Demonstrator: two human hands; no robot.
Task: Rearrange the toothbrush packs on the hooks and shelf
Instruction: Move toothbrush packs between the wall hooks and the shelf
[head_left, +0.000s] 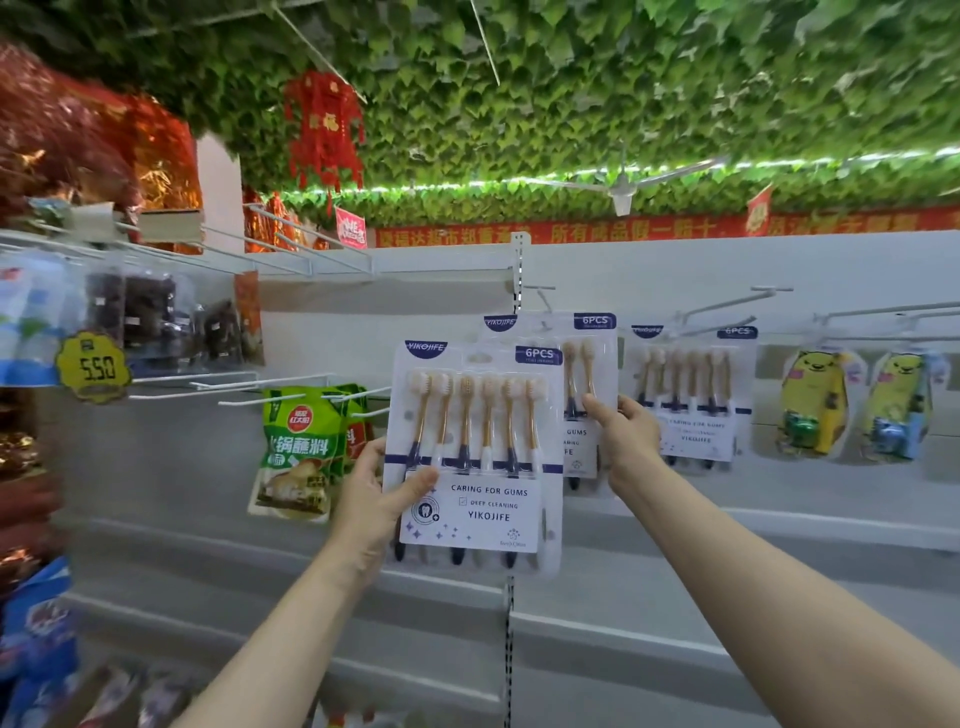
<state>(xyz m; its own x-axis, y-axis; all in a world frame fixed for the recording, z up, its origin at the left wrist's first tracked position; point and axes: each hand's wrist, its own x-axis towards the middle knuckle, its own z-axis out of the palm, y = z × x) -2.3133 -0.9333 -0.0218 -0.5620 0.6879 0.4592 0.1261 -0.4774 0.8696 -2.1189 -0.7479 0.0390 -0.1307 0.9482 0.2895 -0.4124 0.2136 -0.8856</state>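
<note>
A white six-piece toothbrush pack (483, 447) is held up in front of the shelf wall by my left hand (379, 499), thumb on its printed card. Behind it a second identical pack (587, 374) hangs near a white hook (543, 296), and my right hand (626, 431) pinches its lower right edge. A third toothbrush pack (693, 389) hangs on a hook further right. The second pack's left half is hidden by the front pack.
Green sauce pouches (298, 447) hang on hooks left of my hands. Two yellow cartoon blister packs (815, 405) hang at the right. Bare white hooks (737, 301) jut out above. A yellow 5.50 price tag (93, 366) and dark snack bags sit at the left.
</note>
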